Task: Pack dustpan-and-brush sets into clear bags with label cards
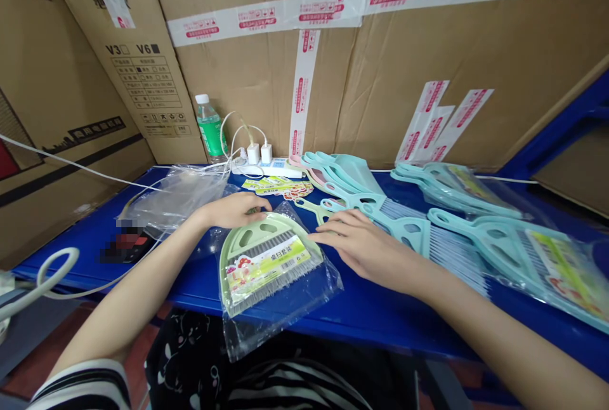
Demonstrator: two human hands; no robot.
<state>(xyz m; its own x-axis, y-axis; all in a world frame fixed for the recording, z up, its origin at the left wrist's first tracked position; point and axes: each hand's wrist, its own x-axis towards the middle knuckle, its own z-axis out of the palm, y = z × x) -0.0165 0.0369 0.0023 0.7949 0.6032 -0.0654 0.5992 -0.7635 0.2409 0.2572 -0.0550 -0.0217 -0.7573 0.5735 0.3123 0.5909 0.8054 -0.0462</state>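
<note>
A pale green dustpan and brush set (266, 264) lies in a clear plastic bag near the table's front edge, with a yellow-green printed card over its grey bristles. My left hand (235, 209) is at the set's upper left edge, thumb and fingers closed on the bag's edge. My right hand (354, 238) rests at the upper right, fingers spread and pointing left, beside the green handle (311, 208). Whether its fingertips touch the bag is unclear. Unbagged light-blue dustpans (352, 175) and brushes (412, 232) lie behind and beyond my right hand.
Bagged blue sets (528, 257) lie at the right. Printed cards (280, 186), a power strip (271, 170) and a green-labelled bottle (210, 127) stand toward the back. Clear bags (176, 197) lie left, near a cable. Large cardboard (352, 92) borders the blue table.
</note>
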